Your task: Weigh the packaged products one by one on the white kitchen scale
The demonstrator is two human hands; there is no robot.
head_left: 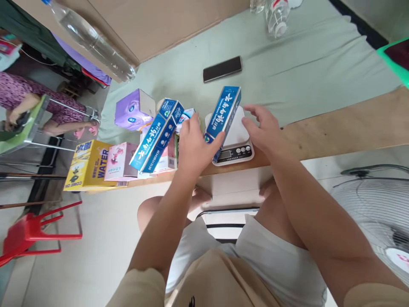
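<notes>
A blue toothpaste box (223, 111) lies slantwise across a white kitchen scale (240, 133) at the table's front edge. My left hand (194, 151) is just left of that box, its thumb reaching over the lower end and its fingers apart. On the scale's other side, my right hand (263, 128) is open, with thumb and forefinger spread close to the scale's edge. A second blue toothpaste box (156, 136) rests on other packages to the left of my left hand. The scale's display is too small to read, and the box partly covers the scale.
Left on the table are a purple tissue pack (134, 110), a pink box (120, 161) and a yellow box (89, 164). Farther back lie a phone (223, 69) and bottles (277, 19). A fan (377, 213) stands right; a seated person (41, 98) is left.
</notes>
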